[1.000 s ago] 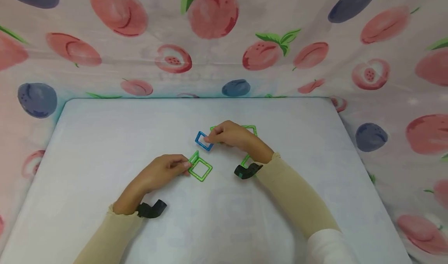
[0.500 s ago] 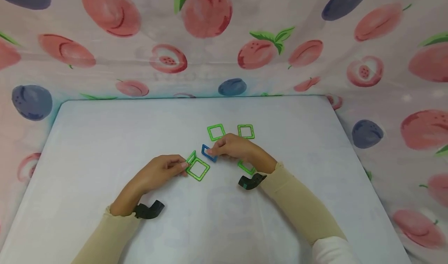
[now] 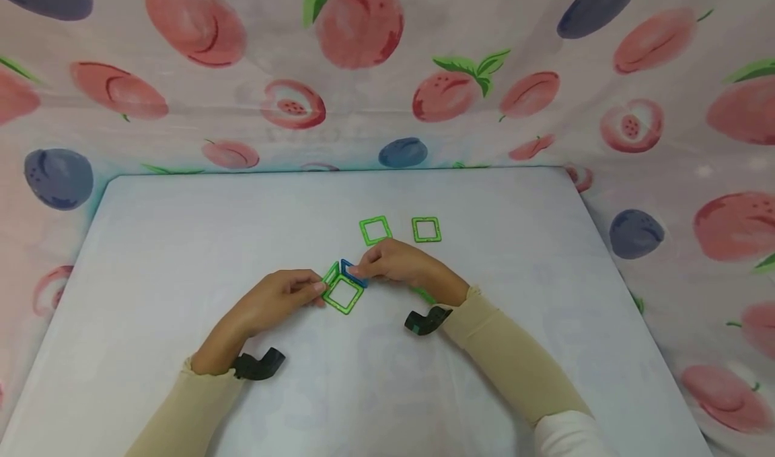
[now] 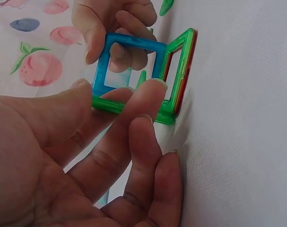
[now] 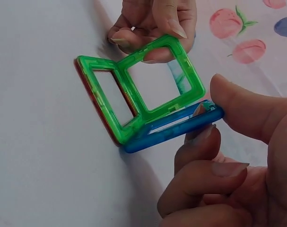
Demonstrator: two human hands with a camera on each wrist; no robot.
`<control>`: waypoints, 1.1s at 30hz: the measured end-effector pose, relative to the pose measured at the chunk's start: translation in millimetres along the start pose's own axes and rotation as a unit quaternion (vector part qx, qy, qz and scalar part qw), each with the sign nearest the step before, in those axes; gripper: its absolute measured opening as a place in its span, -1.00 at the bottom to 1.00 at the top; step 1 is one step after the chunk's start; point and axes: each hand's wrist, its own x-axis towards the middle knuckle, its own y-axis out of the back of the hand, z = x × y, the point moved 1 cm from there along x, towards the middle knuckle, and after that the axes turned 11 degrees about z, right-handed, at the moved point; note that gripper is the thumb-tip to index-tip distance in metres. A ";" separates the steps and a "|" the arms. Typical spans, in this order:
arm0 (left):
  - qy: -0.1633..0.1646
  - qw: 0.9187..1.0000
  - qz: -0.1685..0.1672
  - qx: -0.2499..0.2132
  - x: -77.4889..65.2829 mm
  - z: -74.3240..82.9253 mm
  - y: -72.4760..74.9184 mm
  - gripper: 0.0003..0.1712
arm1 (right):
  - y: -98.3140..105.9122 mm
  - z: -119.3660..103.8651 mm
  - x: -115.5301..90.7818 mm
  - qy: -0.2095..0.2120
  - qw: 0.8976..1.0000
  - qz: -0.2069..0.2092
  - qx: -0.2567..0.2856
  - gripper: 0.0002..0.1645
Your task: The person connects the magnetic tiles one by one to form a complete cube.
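Observation:
A green square magnetic tile (image 3: 336,306) lies flat on the white table, its underside reddish in the wrist views. Along one of its edges a second green tile (image 5: 195,84) stands upright, pinched at its outer side by my left hand (image 3: 284,299). My right hand (image 3: 401,262) holds a blue square magnetic tile (image 4: 101,71) between thumb and fingers. That blue tile stands at the neighbouring edge of the flat one, and its side meets the upright green tile at a corner. In the head view the right fingers cover part of the blue frame.
Two more green square tiles, one tile (image 3: 364,233) just beyond the right hand and another tile (image 3: 427,239) to its right, lie on the table (image 3: 242,221). A green piece (image 3: 423,295) shows partly under the right wrist. Fruit-print cloth (image 3: 363,107) rises behind the table.
My right hand has brought the blue tile toward me and left, from beyond the green pair to the flat tile's edge. My left hand keeps its pinch in nearly the same place.

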 end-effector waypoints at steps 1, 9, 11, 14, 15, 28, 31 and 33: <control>-0.001 1.000 -0.001 0.001 0.0 0.1 0.2 -0.66 | -0.6 0.1 -0.4 0.005 1.000 0.003 -0.003 -0.63; -0.003 1.000 -0.007 0.003 0.4 3.0 2.1 -0.67 | -4.6 -1.5 -6.5 0.068 0.995 0.037 -0.064 -0.65; -0.001 1.000 -0.008 0.001 0.4 3.5 2.5 -0.67 | -5.5 -2.9 -7.9 0.073 0.994 0.045 -0.071 -0.65; 0.002 1.000 -0.010 0.000 0.3 4.0 3.1 -0.68 | -7.0 -3.6 -8.3 0.073 0.993 0.052 -0.078 -0.65; 0.002 1.000 -0.010 0.001 0.4 4.0 3.2 -0.68 | -7.3 -4.0 -8.4 0.073 0.993 0.054 -0.079 -0.66; 0.004 1.000 -0.002 0.009 0.0 1.5 1.7 -0.70 | -1.2 -0.7 -17.1 0.075 0.989 0.082 -0.093 -0.78; 0.006 1.000 -0.003 0.013 0.0 1.3 2.1 -0.70 | 0.5 1.5 -19.9 0.085 0.989 0.087 -0.083 -0.84; 0.006 1.000 -0.003 0.014 0.0 1.3 2.1 -0.70 | 0.1 2.6 -20.1 0.099 0.988 0.089 -0.080 -0.85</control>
